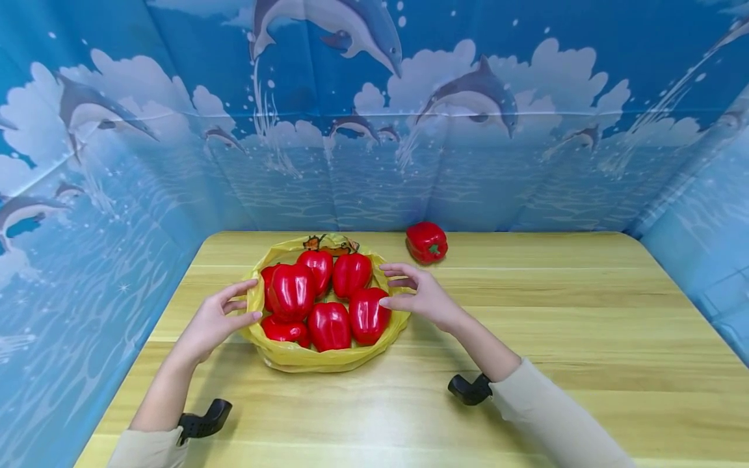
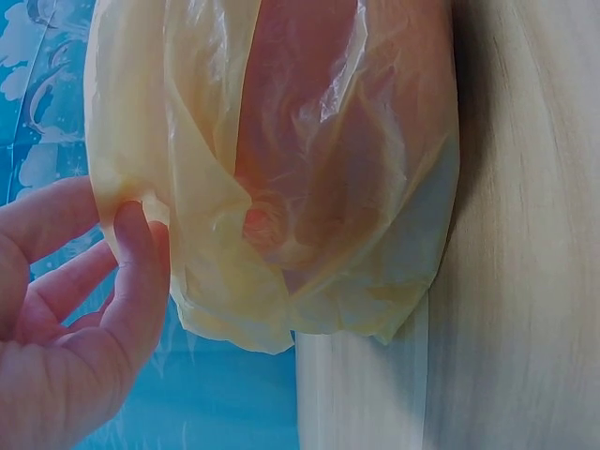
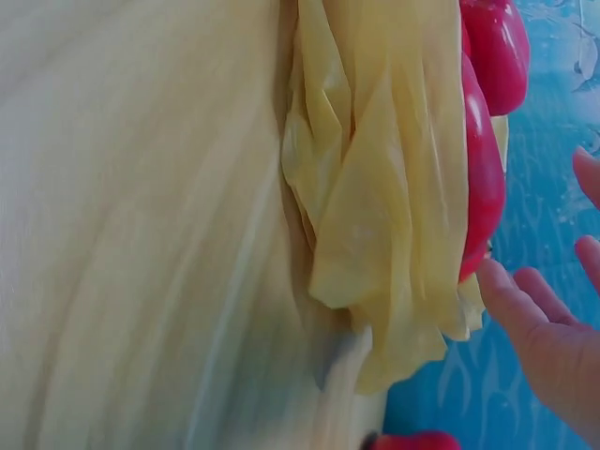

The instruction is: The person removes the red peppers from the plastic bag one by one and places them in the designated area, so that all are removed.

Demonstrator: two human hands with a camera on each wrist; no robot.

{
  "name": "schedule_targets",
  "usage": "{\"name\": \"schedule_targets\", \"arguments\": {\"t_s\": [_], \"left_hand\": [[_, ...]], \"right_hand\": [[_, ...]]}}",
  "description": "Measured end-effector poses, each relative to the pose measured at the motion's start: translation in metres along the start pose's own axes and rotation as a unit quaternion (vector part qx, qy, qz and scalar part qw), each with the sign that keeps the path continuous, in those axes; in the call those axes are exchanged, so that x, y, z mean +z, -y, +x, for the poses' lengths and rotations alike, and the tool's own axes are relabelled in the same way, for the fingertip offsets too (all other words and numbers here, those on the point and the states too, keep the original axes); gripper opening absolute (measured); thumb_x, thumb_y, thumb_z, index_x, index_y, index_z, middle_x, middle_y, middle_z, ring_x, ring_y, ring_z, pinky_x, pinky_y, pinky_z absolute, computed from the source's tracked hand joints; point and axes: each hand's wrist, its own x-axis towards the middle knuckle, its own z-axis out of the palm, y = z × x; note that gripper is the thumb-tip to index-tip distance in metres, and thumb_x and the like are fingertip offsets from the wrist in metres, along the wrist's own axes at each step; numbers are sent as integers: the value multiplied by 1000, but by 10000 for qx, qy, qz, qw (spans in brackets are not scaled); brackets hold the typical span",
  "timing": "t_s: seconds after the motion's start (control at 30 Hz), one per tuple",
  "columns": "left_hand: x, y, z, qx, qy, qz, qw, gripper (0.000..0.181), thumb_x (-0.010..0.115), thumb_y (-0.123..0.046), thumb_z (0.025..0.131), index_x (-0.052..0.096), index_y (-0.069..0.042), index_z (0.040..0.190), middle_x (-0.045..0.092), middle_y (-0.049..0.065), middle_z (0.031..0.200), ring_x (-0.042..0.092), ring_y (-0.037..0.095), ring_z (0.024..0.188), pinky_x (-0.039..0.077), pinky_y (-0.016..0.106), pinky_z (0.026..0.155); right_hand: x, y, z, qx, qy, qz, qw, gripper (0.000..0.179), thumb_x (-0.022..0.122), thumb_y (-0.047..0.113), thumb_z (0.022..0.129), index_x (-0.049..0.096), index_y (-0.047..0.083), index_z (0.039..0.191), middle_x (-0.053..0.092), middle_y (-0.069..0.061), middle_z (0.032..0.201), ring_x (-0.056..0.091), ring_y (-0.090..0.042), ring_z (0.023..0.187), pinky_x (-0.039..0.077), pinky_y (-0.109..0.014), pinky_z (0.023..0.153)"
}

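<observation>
A yellow plastic bag (image 1: 328, 359) stands with its mouth spread wide, holding several shiny red bell peppers (image 1: 292, 291). At its left rim, my left hand (image 1: 212, 324) pinches the thin plastic between thumb and fingers; the left wrist view shows that hand (image 2: 80, 309) at a fold of the bag (image 2: 211, 234). My right hand (image 1: 424, 296) is at the right rim, fingers spread and relaxed, thumb tip right by the nearest pepper. In the right wrist view, the right hand's thumb (image 3: 511, 300) points at a pepper (image 3: 483, 169) above the bag's folded edge.
One more red bell pepper (image 1: 426, 243) lies outside the bag, near the back edge of the wooden table (image 1: 556, 312). A blue dolphin-print curtain (image 1: 374, 162) hangs behind and at both sides. Each wrist wears a black camera mount.
</observation>
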Motion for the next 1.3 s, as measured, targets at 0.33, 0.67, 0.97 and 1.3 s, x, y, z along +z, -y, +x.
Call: {"name": "schedule_targets", "arguments": {"t_s": [0.33, 0.67, 0.97, 1.3], "left_hand": [[-2, 1, 0, 76, -68, -10, 9999, 65, 67, -13, 86, 36, -3, 142, 29, 23, 142, 37, 44, 121, 50, 24, 78], [-1, 5, 0, 141, -65, -19, 9999, 65, 67, -13, 86, 36, -2, 142, 30, 24, 141, 38, 44, 120, 50, 23, 77], [-1, 7, -2, 172, -83, -35, 9998, 64, 67, -11, 86, 36, -1, 141, 30, 24, 141, 39, 44, 118, 50, 23, 76], [1, 9, -1, 196, -40, -38, 9998, 65, 67, -12, 86, 36, -2, 141, 31, 23, 142, 39, 43, 119, 50, 24, 77]], "right_hand": [[12, -4, 2, 86, -41, -159, 9998, 61, 75, 4, 76, 49, 4, 132, 44, -19, 136, 45, -33, 120, 41, -45, 97], [19, -14, 2, 249, -176, -696, 9971, 67, 81, 10, 71, 52, 6, 131, 46, -14, 134, 46, -32, 118, 43, -44, 94], [23, -19, -1, -10, -75, -1013, 9948, 66, 84, 12, 68, 56, 9, 127, 50, -10, 127, 48, -29, 115, 45, -42, 93], [24, -24, -4, -203, 3, -1176, 9929, 67, 82, 8, 68, 54, 3, 129, 47, -15, 131, 44, -33, 118, 45, -46, 92]]}}
